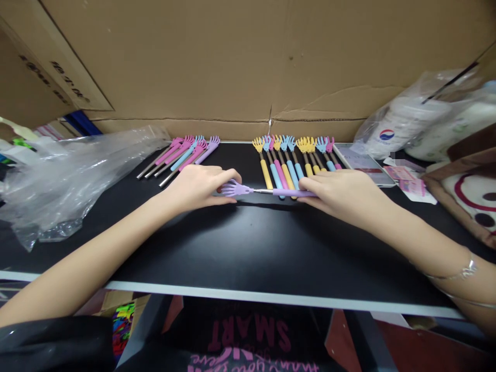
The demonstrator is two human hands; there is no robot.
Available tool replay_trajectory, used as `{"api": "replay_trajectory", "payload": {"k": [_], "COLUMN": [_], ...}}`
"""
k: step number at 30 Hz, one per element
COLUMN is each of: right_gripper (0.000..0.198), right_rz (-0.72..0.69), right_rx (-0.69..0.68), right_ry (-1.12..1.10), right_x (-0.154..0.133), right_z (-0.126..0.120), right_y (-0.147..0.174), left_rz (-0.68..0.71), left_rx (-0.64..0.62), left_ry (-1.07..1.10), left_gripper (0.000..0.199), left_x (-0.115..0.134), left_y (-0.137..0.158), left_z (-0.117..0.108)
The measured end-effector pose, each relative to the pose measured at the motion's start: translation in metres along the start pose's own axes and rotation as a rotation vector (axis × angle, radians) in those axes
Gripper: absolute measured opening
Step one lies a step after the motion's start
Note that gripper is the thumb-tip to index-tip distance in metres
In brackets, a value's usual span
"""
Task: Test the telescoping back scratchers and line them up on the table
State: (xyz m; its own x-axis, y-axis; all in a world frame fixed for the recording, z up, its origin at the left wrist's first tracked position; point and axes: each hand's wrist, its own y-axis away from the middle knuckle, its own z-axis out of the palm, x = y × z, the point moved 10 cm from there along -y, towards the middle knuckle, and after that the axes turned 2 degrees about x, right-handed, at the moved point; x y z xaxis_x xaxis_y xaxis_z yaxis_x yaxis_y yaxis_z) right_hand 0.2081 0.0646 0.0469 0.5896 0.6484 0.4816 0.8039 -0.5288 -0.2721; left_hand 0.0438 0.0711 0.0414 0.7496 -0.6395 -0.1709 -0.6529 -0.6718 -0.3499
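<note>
Level above the black table, a purple back scratcher [284,192] with a claw-shaped head stretches between my two hands. My left hand [201,188] has its thumb and fingers closed around the claw end. Wrapped round the purple grip at the other end is my right hand [341,194]. A short piece of metal rod shows between claw and grip. Behind my left hand lies a group of pink, blue and purple back scratchers [182,152]. Several yellow, blue and pink back scratchers [284,168] lie in a row behind, partly hidden by my right hand.
A crumpled clear plastic bag [77,175] lies on the left. Cardboard [248,62] walls the table's back. To the right are a phone [364,165], pink packets [411,183], a bagged white cup [406,124] and a brown plush item [465,191]. The table's pale front edge [248,294] runs before me.
</note>
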Motion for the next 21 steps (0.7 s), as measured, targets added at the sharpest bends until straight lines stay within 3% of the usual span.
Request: {"api": "replay_trajectory", "payload": {"k": [10, 21], "right_gripper": [0.017, 0.025], "right_rz": [0.096, 0.123], "right_rx": [0.08, 0.128], "right_ry": [-0.025, 0.052], "right_x": [-0.003, -0.006], "right_z": [0.001, 0.0], "right_y": [-0.002, -0.001], "left_rz": [-0.003, 0.007], "left_rx": [0.154, 0.195], "left_ry": [0.05, -0.002], "left_gripper": [0.04, 0.036], "left_x": [0.002, 0.012], "left_y": [0.001, -0.002], "left_z": [-0.014, -0.014]}}
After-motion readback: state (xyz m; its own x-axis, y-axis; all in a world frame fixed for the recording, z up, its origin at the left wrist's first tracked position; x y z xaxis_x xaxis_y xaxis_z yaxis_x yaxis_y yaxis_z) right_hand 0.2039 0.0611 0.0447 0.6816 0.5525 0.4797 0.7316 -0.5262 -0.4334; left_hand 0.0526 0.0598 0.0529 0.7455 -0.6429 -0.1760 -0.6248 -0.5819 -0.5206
